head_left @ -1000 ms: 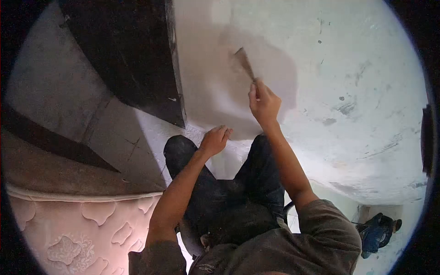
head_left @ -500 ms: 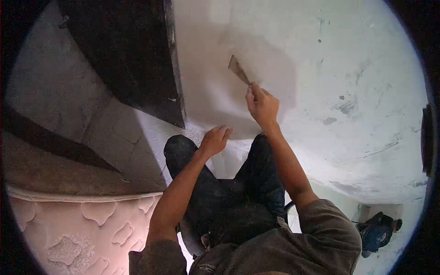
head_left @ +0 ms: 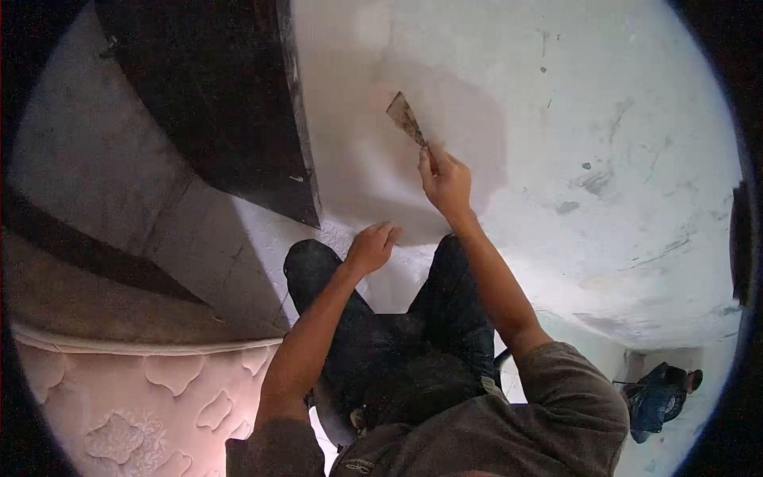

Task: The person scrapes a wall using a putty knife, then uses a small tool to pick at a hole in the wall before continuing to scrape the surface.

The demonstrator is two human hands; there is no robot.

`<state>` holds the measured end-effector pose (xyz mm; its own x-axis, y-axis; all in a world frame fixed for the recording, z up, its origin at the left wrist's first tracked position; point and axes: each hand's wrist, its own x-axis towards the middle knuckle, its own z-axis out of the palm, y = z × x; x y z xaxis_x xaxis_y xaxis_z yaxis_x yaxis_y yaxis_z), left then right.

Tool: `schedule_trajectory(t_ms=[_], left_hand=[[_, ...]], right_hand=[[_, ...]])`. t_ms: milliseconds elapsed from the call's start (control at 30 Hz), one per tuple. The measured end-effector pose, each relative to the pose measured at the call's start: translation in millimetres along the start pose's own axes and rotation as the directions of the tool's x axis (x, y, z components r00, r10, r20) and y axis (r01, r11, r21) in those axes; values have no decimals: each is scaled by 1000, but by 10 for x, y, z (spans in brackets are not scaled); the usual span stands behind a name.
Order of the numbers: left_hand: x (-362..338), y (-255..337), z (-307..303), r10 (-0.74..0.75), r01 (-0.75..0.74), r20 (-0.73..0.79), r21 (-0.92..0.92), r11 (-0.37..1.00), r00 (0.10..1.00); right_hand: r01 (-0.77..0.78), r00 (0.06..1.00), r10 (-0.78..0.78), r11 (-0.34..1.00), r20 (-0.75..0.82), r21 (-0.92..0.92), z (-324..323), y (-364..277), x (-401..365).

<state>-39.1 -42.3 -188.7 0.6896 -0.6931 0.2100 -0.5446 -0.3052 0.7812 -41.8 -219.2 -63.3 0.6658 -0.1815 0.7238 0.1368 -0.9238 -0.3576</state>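
Note:
My right hand [head_left: 447, 184] is closed round the handle of a putty knife [head_left: 405, 119], whose stained, flared blade points up and left over the pale wall [head_left: 517, 127]. The blade overlaps a smooth, shaded patch beside the dark door [head_left: 214, 87]. Lower down, my left hand [head_left: 372, 248] hovers by my left knee [head_left: 310, 258], its fingers loosely bent and slightly apart, with nothing visible in them.
A pink quilted mattress [head_left: 95, 397] lies at the lower left, next to a brown surface [head_left: 95, 294]. Dark marks and scuffs dot the wall at right. Another person [head_left: 661, 401] is at the far lower right. Pale floor [head_left: 230, 238] shows below the door.
My right hand and the putty knife have shifted slightly left, and the blade now shows broader. My left hand has hardly moved.

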Motion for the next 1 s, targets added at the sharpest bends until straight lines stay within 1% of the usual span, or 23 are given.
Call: schedule_trajectory(t_ms=[33,100,133,167,200,233,267,333,367,433,467,533,567,633,667,733,767,800,867,900,933,967,1000], left_hand=[[6,-14,1,-31,30,30,33,999,999],[18,-10,-24,-24,23,15,32,999,1000],[-2,23,-23,-22,22,11,26,999,1000],[-24,22,-2,-24,24,16,25,999,1000],[-26,4,19,20,-19,-34,22,1000,999],[-23,-18,29,65,-64,-84,22,998,994],[-19,-45,24,69,-67,-80,28,997,994],[-14,-30,18,-38,38,13,36,999,999],[-26,-23,18,-44,43,9,33,999,999],[-34,-40,27,21,-19,-39,61,998,999],[-23,-45,21,27,-24,-34,67,997,999],[-23,-66,36,5,-5,4,82,997,1000],[-18,-79,51,2,-2,-1,80,997,1000],[-23,-68,83,56,-49,-113,63,997,992],[-24,-65,85,61,-55,-105,65,996,993],[-16,3,-10,-22,20,40,40,999,999],[-1,-1,-18,-24,22,35,38,999,999],[5,-14,-6,-18,17,25,45,999,1000],[-17,-18,40,-8,6,25,54,999,1000],[-39,16,49,-8,8,-4,77,997,1000],[-41,31,25,-7,11,-38,101,995,999],[-16,28,-21,-6,11,-44,105,994,999],[-1,19,-35,-16,17,-11,57,998,1000]], right_hand=[[0,1000,0,1000,-6,1,-14,-21,-4],[-71,965,110,983,-237,168,-32,-91,-2],[-68,967,107,983,-230,168,-19,-88,11],[-47,992,57,994,-115,94,-5,-74,17],[-18,1000,19,1000,-1,22,10,-50,16],[-18,1000,19,999,-20,41,40,-49,0],[-21,999,22,999,-27,44,61,-55,-15],[-83,964,123,982,-238,171,48,-145,-6],[-81,965,121,982,-231,173,77,-114,-6],[-11,999,12,1000,-32,22,109,-68,3],[-14,999,15,1000,-40,22,108,-53,-16],[-50,972,83,987,-219,153,31,-179,10],[-47,973,80,987,-215,154,57,-139,28],[25,999,-25,1000,-41,-9,76,-53,53],[18,999,-19,1000,-47,-13,72,-25,23],[30,981,-16,997,-192,72,44,-116,47],[-76,963,119,981,-241,181,46,-164,74],[-73,965,115,981,-235,181,64,-137,80],[-28,1000,28,1000,10,3,99,-60,80],[8,998,-6,999,-59,47,95,-98,69],[6,998,-3,999,-67,49,97,-135,67],[-43,978,69,990,-199,135,104,-171,80],[-79,938,148,971,-314,224,105,-181,85]])
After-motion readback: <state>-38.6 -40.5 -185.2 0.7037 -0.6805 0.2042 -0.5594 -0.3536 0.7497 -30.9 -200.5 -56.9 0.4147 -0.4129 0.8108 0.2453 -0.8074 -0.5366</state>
